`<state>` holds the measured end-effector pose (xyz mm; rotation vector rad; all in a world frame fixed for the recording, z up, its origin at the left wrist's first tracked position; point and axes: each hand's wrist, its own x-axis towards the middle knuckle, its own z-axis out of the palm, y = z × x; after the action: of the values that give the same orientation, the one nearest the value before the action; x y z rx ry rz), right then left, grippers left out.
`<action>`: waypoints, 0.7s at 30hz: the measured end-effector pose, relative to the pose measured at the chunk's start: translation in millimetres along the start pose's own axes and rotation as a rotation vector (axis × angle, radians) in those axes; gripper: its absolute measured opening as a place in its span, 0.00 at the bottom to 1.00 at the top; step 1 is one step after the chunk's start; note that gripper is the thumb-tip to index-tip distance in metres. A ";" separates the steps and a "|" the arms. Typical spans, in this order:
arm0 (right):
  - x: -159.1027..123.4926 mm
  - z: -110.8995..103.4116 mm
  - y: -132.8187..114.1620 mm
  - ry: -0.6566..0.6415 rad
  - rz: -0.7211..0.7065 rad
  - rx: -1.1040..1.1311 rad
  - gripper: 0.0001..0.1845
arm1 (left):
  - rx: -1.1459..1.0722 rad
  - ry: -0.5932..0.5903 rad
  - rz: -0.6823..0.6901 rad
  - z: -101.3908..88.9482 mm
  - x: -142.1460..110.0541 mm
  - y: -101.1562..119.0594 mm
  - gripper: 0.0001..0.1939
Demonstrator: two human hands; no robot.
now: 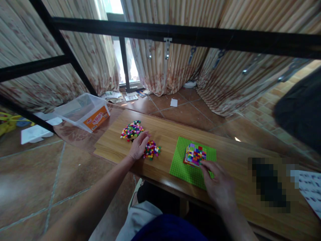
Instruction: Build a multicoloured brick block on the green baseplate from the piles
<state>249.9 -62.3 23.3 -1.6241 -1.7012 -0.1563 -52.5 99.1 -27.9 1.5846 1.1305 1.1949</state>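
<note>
On a green studded baseplate stands a low block of many-coloured toy bricks, stacked in layers. My right hand is at its near right corner, thumb and forefinger pinched on a small brick that looks green and is mostly covered by the fingertips. To the left, my left hand rests between two heaps of loose bricks, its fingers stretched out and partly overlapping the heaps. The larger heap lies beyond it, the smaller heap to its right. Nothing shows held in the left hand.
The wooden bench carries all this. A clear plastic box with an orange label stands at its left end. A pixelated dark object and a printed sheet lie at the right. A black metal frame crosses in front of curtains.
</note>
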 end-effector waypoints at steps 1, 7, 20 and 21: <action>0.9 0.4 1.7 -0.009 -0.013 -0.008 0.15 | 0.007 0.000 0.007 0.0 0.1 -0.1 0.26; 5.5 -1.5 8.7 -0.060 -0.113 -0.069 0.17 | 0.044 0.001 0.021 0.4 0.3 -0.1 0.25; 0.1 1.3 13.5 -0.056 -0.098 -0.050 0.13 | 0.058 -0.003 0.036 1.0 -0.5 1.0 0.25; -0.3 2.3 13.2 -0.052 -0.098 -0.047 0.12 | 0.063 -0.001 0.040 1.0 -0.4 0.6 0.25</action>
<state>260.7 -58.9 16.1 -1.5917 -1.8306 -0.2058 -51.5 98.5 -27.7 1.6617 1.1509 1.1945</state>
